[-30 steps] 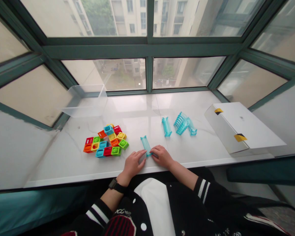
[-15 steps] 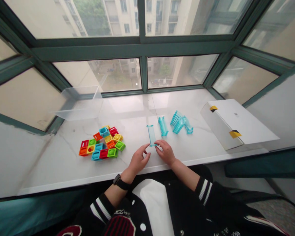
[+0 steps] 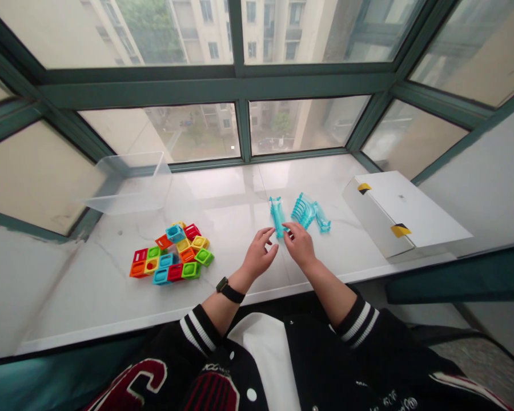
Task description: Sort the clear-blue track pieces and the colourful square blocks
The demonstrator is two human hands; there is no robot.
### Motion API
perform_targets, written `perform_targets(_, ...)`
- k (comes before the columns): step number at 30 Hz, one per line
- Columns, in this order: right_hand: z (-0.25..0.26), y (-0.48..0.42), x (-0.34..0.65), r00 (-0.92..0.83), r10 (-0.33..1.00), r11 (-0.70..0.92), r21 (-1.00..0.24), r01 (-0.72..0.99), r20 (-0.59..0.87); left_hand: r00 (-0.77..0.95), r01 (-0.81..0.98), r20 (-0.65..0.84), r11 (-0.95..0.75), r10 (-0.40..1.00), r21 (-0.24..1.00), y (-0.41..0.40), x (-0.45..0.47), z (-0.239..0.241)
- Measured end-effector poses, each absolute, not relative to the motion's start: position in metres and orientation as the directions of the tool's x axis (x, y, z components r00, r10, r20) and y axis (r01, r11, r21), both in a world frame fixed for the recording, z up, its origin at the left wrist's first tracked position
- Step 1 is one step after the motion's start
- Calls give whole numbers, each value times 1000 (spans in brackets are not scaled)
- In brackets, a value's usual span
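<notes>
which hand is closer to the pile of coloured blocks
Left. The left hand lies right of the coloured blocks; the right hand is farther right, at the teal track piece.

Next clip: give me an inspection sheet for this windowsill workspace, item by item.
Surface: white marble-look sill, glossy, no spills seen.
Job's things: straight teal track piece lies flat at the fingertips; one piece or two side by side, cannot tell. Curved teal pieces are piled just right of it.
Clutter: coloured cubes clustered on the left; clear plastic tub at the far left; white box on the right.
Grippers (hands): right hand has its fingers on the track piece's near end; left hand is beside it, fingers apart, holding nothing.
Cables: nothing seen.
Surroundings: green-framed bay window, buildings outside.
</notes>
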State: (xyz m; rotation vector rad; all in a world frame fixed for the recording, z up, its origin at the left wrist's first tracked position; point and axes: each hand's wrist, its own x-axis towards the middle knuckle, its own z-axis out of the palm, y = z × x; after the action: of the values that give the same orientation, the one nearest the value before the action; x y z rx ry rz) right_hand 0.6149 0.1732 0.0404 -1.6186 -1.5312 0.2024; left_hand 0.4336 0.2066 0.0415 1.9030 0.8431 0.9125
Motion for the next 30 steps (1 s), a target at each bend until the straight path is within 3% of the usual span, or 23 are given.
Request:
perform_targets(15,31,195,626,277,899,-20,-601,799,338,504,221,210,-360,838,906,223,458,19)
perform_targets(30,26,195,629,266,900,-15,-587,809,344,511,205,210,-356,833,912,223,458,14)
